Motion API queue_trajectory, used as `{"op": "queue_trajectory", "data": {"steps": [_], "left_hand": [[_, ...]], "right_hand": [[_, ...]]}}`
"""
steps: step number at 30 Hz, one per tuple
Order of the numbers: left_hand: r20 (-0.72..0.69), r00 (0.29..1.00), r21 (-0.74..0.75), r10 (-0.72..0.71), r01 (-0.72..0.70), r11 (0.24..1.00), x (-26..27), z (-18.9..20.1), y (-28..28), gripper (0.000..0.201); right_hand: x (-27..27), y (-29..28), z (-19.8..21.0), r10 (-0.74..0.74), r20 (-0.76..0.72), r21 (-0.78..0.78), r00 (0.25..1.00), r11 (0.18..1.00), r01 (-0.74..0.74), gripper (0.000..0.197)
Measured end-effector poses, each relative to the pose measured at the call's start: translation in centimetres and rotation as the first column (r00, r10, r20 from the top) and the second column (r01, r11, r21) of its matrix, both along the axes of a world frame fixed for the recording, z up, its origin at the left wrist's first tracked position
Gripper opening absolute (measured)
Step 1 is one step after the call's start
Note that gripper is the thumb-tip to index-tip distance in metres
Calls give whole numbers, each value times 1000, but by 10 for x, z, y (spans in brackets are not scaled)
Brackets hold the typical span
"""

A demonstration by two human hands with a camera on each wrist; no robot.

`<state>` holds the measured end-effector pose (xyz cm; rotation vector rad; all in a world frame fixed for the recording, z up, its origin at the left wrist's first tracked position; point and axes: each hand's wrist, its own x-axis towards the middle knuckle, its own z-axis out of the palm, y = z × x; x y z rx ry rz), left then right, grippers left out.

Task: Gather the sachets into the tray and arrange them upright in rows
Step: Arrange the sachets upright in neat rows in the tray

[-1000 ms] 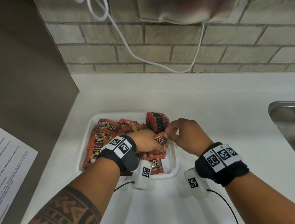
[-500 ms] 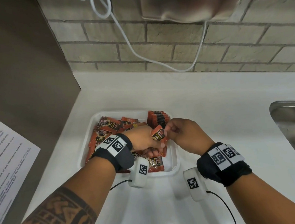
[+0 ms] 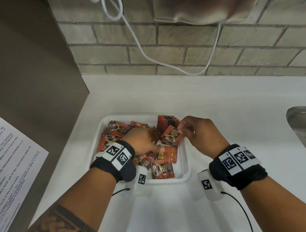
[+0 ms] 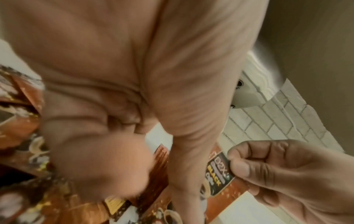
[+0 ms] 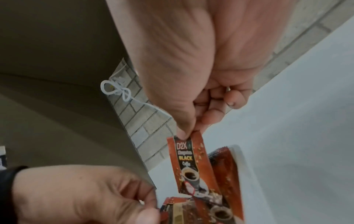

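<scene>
Right hand point(image 3: 203, 134) pinches one sachet point(image 3: 172, 137) above the tray point(image 3: 183, 155); left hand point(image 3: 143, 140) grips loose sachets point(image 3: 152, 134).

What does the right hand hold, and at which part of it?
The right hand pinches one sachet at its top edge, just above the printed brand name, between thumb and fingertips. The sachet hangs below the hand, over the tray.
</scene>
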<state>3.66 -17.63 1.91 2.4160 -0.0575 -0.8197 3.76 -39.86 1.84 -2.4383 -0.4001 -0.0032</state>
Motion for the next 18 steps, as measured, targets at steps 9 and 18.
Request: {"op": "queue_trajectory", "data": {"steps": [9, 18], "left_hand": [[-98, 971, 1, -219, 220, 975, 2, -1, -28, 39], [-114, 955, 33, -275, 280, 959, 19, -7, -42, 51]], "right_hand": [[8, 11, -6, 69, 8, -210, 998, 975, -66, 8], [12, 18, 4, 71, -105, -289, 992, 952, -99, 14]]}}
